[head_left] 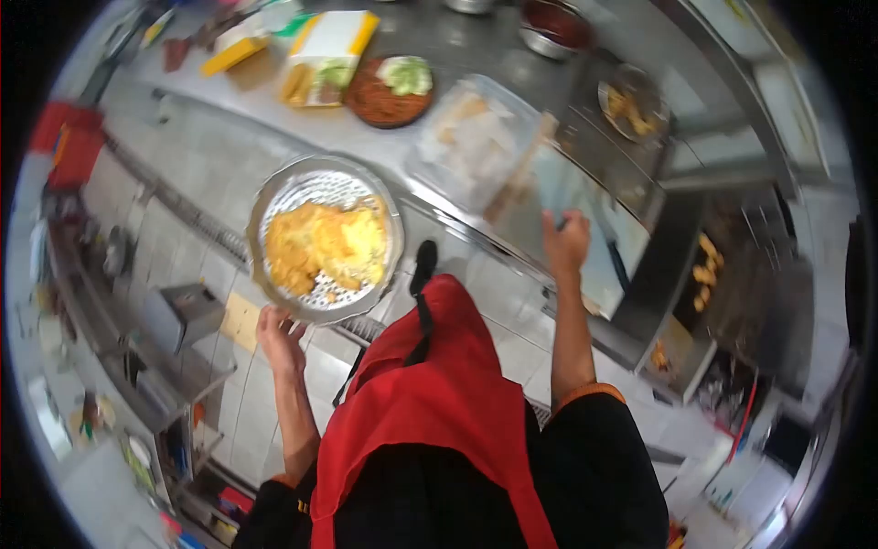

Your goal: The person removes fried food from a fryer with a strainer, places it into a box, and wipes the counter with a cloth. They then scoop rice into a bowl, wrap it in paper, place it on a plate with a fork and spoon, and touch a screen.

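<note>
A round metal colander (320, 174) with a perforated bottom hangs over the floor at my left, holding golden fried pieces (320, 242). My left hand (282, 337) grips its lower rim. My right hand (569, 240) is closed above the pale cutting board (585, 197) on the counter. Whatever sits in its fingers is blurred, with a greyish smear just beyond them. Close to that hand, a knife with a dark handle (619, 265) lies on the board's right side. A clear plastic tub (476, 137) with whitish contents stands left of the board.
Farther back on the counter are a plate of reddish food (389, 96), a yellow-edged box (325, 59) and a bowl of red sauce (556, 29). On the right, a metal bowl (633, 101) and a fryer-like station (704, 274) hold fried pieces. Metal shelving (137, 366) stands left.
</note>
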`<state>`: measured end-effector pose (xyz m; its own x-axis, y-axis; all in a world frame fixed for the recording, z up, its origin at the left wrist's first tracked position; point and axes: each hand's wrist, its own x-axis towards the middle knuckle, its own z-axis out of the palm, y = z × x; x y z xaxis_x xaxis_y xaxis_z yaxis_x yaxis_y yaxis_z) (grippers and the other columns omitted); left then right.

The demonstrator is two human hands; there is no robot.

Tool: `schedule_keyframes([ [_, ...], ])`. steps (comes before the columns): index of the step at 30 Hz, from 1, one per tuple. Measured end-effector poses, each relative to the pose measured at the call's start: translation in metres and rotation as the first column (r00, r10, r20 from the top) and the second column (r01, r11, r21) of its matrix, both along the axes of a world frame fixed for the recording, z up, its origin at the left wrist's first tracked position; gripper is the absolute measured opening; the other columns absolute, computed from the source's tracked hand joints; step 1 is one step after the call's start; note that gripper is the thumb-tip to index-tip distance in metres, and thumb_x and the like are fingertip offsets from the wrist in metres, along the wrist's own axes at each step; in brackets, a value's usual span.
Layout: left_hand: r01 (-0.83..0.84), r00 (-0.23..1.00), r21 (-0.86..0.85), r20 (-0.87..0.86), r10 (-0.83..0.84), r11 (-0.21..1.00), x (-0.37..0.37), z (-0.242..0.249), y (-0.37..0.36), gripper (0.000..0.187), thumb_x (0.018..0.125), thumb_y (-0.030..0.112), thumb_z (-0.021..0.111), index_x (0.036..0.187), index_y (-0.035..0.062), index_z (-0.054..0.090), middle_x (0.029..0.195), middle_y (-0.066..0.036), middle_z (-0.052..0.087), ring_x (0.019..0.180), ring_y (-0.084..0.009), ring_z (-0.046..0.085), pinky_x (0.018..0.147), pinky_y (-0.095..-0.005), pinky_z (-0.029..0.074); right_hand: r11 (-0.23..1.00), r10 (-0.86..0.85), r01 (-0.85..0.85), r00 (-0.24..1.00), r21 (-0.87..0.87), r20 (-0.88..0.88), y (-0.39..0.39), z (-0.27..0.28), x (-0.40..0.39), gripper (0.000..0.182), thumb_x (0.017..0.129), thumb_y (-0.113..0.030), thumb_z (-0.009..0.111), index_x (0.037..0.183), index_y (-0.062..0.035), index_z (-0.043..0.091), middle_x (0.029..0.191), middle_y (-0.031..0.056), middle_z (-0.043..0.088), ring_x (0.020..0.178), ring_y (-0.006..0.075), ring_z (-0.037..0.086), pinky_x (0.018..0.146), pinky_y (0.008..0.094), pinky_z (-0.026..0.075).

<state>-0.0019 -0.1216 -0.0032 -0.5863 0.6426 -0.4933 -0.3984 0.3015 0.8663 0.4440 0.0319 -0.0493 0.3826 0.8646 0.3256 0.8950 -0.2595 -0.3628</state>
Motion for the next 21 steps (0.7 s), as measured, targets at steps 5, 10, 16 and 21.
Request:
schedule_keyframes([
  [5, -0.008, 0.997, 0.054, -0.081, 0.012, 0.999, 0.014, 0.014, -0.003, 0.009, 0.080, 0.021, 0.057, 0.085, 0.0134, 0.054, 0.078, 0.002, 0.055, 0.075, -0.0091, 0.054, 0.063, -0.0306, 0.049, 0.985, -0.003, -0.032, 0.979, -0.169, -0.204, -0.048, 0.010, 0.047, 0.053, 0.075, -0.013, 0.066, 0.121, 0.0008, 0.043, 0.104, 0.0275, 0.059, 0.099, 0.0395, 0.058, 0.084, 0.0437, 0.045],
  [10, -0.029, 0.990, 0.084, -0.138, 0.040, 0.996, 0.010, 0.008, -0.002, 0.006, 0.080, 0.014, 0.056, 0.085, 0.0109, 0.054, 0.079, 0.002, 0.055, 0.070, -0.0067, 0.054, 0.055, -0.0236, 0.047, 0.986, 0.038, -0.120, 0.832, -0.112, -0.554, -0.139, 0.077, 0.043, 0.033, 0.080, -0.005, 0.063, 0.111, 0.0034, 0.058, 0.098, 0.0159, 0.058, 0.088, 0.0240, 0.057, 0.079, 0.0296, 0.044],
  [16, 0.064, 0.976, 0.082, -0.213, -0.045, 0.995, -0.007, 0.011, 0.020, 0.008, 0.078, 0.009, 0.056, 0.085, 0.0068, 0.054, 0.081, 0.000, 0.053, 0.069, -0.0069, 0.053, 0.054, -0.0231, 0.047, 0.676, 0.698, -0.737, 0.634, 0.014, -0.334, -0.052, 0.168, -0.084, 0.032, 0.079, -0.008, 0.065, 0.110, 0.0003, 0.060, 0.102, 0.0127, 0.058, 0.091, 0.0266, 0.056, 0.079, 0.0315, 0.044],
  [21, 0.118, 0.970, 0.096, -0.223, -0.094, 0.988, -0.036, 0.010, 0.039, 0.011, 0.075, 0.008, 0.059, 0.084, 0.0054, 0.053, 0.078, -0.001, 0.056, 0.069, -0.0082, 0.054, 0.055, -0.0233, 0.047, 0.491, 0.865, -0.860, 0.500, -0.142, -0.035, 0.010, 0.148, -0.207, 0.019, 0.075, -0.008, 0.065, 0.093, -0.0015, 0.062, 0.094, 0.0119, 0.058, 0.089, 0.0319, 0.056, 0.076, 0.0410, 0.045],
])
